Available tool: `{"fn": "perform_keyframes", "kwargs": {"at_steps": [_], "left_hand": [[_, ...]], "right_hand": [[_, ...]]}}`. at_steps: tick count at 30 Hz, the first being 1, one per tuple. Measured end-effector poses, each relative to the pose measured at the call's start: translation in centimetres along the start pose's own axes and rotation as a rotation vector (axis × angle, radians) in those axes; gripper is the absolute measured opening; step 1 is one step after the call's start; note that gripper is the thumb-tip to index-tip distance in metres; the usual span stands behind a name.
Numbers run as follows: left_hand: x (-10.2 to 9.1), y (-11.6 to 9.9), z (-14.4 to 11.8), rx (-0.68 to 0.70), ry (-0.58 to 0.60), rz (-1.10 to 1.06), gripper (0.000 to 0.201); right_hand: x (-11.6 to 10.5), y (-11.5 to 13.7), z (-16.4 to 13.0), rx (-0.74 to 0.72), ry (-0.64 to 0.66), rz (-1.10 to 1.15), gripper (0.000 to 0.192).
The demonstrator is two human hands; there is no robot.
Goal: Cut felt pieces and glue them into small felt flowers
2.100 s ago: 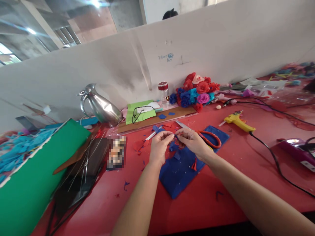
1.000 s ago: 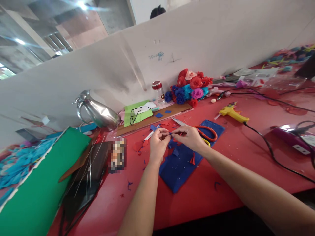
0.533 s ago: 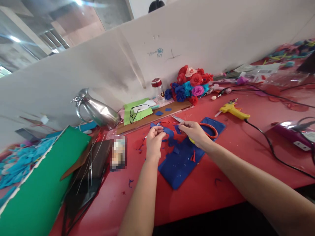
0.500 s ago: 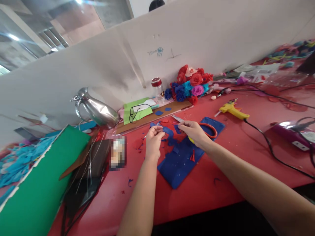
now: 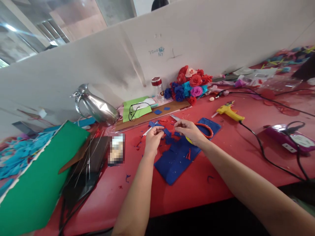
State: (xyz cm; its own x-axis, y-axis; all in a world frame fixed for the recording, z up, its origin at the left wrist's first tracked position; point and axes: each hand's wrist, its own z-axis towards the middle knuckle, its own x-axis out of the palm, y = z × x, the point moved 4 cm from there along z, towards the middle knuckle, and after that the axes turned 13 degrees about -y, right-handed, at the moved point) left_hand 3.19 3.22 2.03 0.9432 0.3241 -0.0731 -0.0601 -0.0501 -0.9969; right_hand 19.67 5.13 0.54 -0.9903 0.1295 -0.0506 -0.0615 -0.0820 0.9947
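Head view: my left hand [image 5: 153, 137] pinches a small blue paper scrap [image 5: 167, 132], my right hand [image 5: 189, 129] pinched beside it — shaping step, above the blue sheet [image 5: 177, 160]; next needs fine fingertip folding.

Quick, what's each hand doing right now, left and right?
Left hand: closed, pinching a small blue paper piece.
Right hand: closed, fingertips pinched over the blue sheet; what it holds cannot be told.

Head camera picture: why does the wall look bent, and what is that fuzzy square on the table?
Head view: the wide lens bows the white partition and tilts the scene; the pixelated patch is deliberate masking; ceiling lights flare top left; the metal jug glints.
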Motion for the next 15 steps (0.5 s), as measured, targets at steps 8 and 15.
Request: {"fn": "perform_keyframes", "kwargs": {"at_steps": [8, 15], "left_hand": [[0.8, -0.4, -0.6, 0.076, 0.1, 0.052, 0.023], [0.6, -0.9, -0.8, 0.111, 0.118, 0.074, 0.024]], "right_hand": [[0.6, 1.5, -1.1, -0.206, 0.104, -0.303, 0.02], [0.8, 0.9, -1.1, -0.175, 0.076, -0.31, 0.021]]}}
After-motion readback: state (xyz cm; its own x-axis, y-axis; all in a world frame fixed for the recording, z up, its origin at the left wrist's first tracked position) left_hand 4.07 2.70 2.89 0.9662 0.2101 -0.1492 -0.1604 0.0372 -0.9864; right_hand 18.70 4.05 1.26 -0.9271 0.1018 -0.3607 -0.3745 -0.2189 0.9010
